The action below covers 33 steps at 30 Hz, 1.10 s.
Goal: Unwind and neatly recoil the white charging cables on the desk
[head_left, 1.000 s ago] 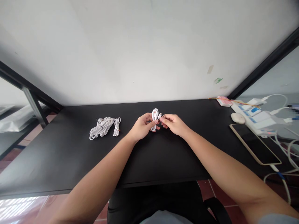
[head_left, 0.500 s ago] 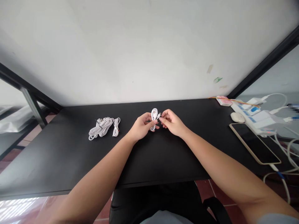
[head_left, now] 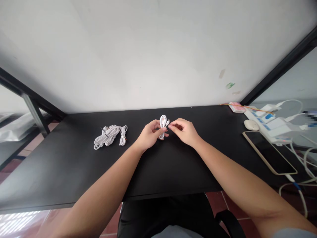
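A coiled white USB cable [head_left: 162, 121] is upright above the black table, pinched by my left hand [head_left: 150, 135] between thumb and fingers. One white plug [head_left: 168, 122] sticks out from the coil's right side. Close by on the right, my right hand [head_left: 184, 130] has its thumb and forefinger pinched together beside the coil. Something thin and dark seems to be at those fingertips, too small to make out. To the left lie a larger bundle of white cables [head_left: 107, 136], bound with a black tie, and a small tied white cable bundle [head_left: 123, 135].
On the right of the black table [head_left: 74, 165] are a phone [head_left: 269, 152] with a cable plugged in, a white rounded case [head_left: 251, 125], a power strip [head_left: 256, 117] with several chargers, and a pink-and-white box [head_left: 237, 107]. A white wall [head_left: 148, 59] rises behind.
My right hand has turned slightly, and its thumb and forefinger have come closer together beside the coil. My left hand and the coiled cable have barely moved.
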Each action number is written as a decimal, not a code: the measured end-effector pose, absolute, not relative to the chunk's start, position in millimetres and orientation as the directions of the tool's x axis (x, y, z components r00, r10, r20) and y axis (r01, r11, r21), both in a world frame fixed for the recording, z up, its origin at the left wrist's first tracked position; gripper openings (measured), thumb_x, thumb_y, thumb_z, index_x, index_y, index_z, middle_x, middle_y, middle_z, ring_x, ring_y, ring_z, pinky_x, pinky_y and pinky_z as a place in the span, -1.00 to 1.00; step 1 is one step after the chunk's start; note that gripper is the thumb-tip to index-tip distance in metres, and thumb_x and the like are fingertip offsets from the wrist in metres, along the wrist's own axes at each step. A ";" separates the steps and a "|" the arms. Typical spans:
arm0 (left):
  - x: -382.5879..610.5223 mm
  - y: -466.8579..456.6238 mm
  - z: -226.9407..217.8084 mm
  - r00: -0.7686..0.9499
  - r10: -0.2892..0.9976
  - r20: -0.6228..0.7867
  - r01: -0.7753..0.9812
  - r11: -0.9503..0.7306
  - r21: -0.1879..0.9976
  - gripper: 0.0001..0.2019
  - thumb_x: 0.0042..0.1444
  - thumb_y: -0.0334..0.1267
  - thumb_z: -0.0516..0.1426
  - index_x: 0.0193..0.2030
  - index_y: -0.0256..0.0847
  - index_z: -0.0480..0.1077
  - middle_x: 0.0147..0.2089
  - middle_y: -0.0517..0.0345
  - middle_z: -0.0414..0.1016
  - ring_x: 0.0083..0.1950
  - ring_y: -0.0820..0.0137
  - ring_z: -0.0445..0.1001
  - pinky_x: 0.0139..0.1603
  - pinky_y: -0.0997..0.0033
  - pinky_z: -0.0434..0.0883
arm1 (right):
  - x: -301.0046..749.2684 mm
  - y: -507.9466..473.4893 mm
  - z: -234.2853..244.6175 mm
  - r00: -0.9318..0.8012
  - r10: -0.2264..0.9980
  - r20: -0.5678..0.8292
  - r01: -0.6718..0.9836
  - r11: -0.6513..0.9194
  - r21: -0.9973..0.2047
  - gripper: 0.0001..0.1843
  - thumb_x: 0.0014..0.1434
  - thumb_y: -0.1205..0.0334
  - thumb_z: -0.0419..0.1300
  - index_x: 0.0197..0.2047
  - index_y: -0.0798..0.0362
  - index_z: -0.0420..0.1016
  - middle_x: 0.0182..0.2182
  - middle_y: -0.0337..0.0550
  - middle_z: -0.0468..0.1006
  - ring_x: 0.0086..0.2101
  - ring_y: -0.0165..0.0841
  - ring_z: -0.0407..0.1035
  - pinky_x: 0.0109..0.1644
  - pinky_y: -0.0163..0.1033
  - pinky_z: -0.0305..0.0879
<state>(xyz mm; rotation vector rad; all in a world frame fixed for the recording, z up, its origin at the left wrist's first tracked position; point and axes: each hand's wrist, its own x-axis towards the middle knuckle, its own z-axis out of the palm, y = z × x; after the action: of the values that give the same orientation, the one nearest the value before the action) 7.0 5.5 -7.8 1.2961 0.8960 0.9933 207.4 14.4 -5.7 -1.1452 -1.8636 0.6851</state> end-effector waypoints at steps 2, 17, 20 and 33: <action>7.1 5.3 -6.6 0.337 0.941 0.015 -0.079 0.012 0.997 -0.63 0.15 -0.05 0.31 -0.07 -0.28 0.39 -0.20 0.03 0.56 -0.22 0.26 0.65 -0.33 0.43 0.50 | 206.8 14.3 -5.9 -0.264 0.888 0.375 0.442 0.457 -0.772 -0.74 0.30 0.02 0.20 -0.28 0.00 0.58 -0.35 -0.15 0.52 -0.42 -0.36 0.34 -0.29 -0.19 0.29; 8.5 6.7 -9.7 0.305 0.952 0.008 -0.121 0.031 0.992 -0.54 0.04 -0.01 0.37 -0.09 -0.26 0.36 -0.24 0.09 0.53 -0.29 0.30 0.64 -0.38 0.44 0.48 | 205.8 12.4 -3.6 -0.204 0.852 0.482 0.475 0.517 -0.712 -0.76 0.18 0.01 0.33 -0.33 0.00 0.50 -0.37 -0.16 0.49 -0.46 -0.37 0.35 -0.36 -0.21 0.33; 8.4 8.4 -14.3 0.338 0.941 0.016 -0.147 0.036 0.989 -0.52 0.05 0.03 0.35 -0.07 -0.25 0.37 -0.22 0.07 0.53 -0.29 0.30 0.64 -0.38 0.45 0.47 | 206.2 14.8 -10.4 -0.194 0.865 0.463 0.506 0.493 -0.708 -0.76 0.15 0.01 0.36 -0.30 -0.01 0.51 -0.36 -0.13 0.52 -0.46 -0.35 0.37 -0.37 -0.20 0.34; 6.1 8.4 -12.2 0.356 0.934 -0.007 -0.108 0.049 0.993 -0.56 0.12 -0.02 0.32 -0.02 -0.28 0.38 -0.14 -0.01 0.57 -0.23 0.28 0.65 -0.30 0.40 0.52 | 209.7 14.0 -4.4 -0.315 0.888 0.335 0.513 0.457 -0.727 -0.84 0.20 0.12 0.31 -0.20 -0.03 0.67 -0.29 -0.13 0.62 -0.43 -0.36 0.42 -0.32 -0.20 0.37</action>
<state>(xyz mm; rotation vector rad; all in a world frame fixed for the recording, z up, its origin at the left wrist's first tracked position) 6.1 8.4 -12.2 1.2551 0.8726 0.9723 209.7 14.0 -4.4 -1.1675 -1.9770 0.6540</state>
